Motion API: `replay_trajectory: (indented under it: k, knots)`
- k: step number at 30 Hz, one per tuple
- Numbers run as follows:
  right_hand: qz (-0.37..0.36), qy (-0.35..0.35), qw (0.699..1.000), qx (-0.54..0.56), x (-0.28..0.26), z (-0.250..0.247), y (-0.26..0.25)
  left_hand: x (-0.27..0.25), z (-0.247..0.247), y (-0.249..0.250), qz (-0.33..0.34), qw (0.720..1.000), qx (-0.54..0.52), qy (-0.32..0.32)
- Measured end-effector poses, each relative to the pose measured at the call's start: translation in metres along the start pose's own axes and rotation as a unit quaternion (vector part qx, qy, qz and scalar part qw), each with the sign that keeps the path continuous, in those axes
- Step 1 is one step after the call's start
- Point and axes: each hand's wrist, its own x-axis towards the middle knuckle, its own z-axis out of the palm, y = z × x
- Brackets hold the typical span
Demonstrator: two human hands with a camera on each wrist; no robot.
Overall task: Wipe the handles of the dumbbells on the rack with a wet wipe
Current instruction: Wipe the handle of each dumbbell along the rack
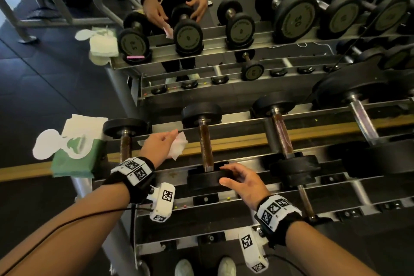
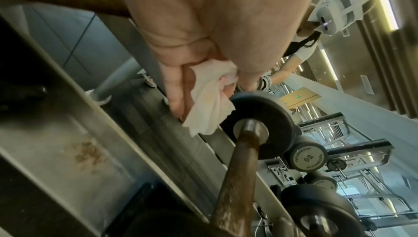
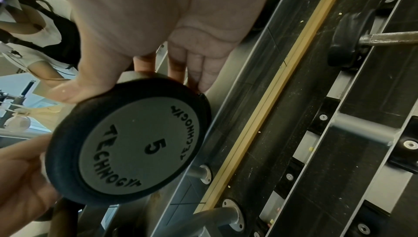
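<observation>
Your rack (image 1: 235, 116) stands against a mirror and carries the dumbbells in a row; the one marked 5 (image 1: 202, 148) lies in front of you, heavy and rigid, so steady it by its rubber end rather than lift it. Your right hand (image 1: 243, 182) curls over that near end (image 3: 135, 144), thumb and fingers gripping the rim. Your left hand (image 1: 160, 145) pinches the wet wipe (image 1: 179, 147), limp and light, just beside the rusty, rough-looking handle (image 1: 205, 143); wrap it round there.
</observation>
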Motion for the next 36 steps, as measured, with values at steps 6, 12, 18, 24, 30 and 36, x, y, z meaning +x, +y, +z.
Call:
replay_trajectory:
  k: [6, 12, 18, 24, 30, 36]
  knots:
    - [-0.010, 0.021, 1.000, 0.003, 0.002, 0.002, 0.002, 0.010, 0.041, -0.007, 0.019, 0.999, -0.035, -0.025]
    - [-0.012, 0.023, 1.000, 0.003, 0.003, 0.003, 0.003, 0.012, 0.065, 0.001, -0.010, 0.978, -0.204, -0.035]
    - [-0.005, 0.021, 1.000, 0.009, 0.004, 0.002, 0.006, 0.004, 0.065, 0.015, -0.009, 0.969, -0.240, -0.063]
    - [-0.010, 0.008, 1.000, 0.008, 0.005, 0.001, 0.006, -0.008, 0.060, 0.003, -0.023, 0.965, -0.235, -0.112]
    - [-0.006, 0.006, 1.000, 0.008, 0.003, 0.001, 0.005, -0.019, 0.044, -0.021, -0.031, 0.959, -0.181, -0.216]
    - [-0.005, 0.012, 1.000, 0.011, 0.003, 0.001, 0.004, 0.010, 0.041, -0.005, -0.010, 0.984, -0.160, -0.083]
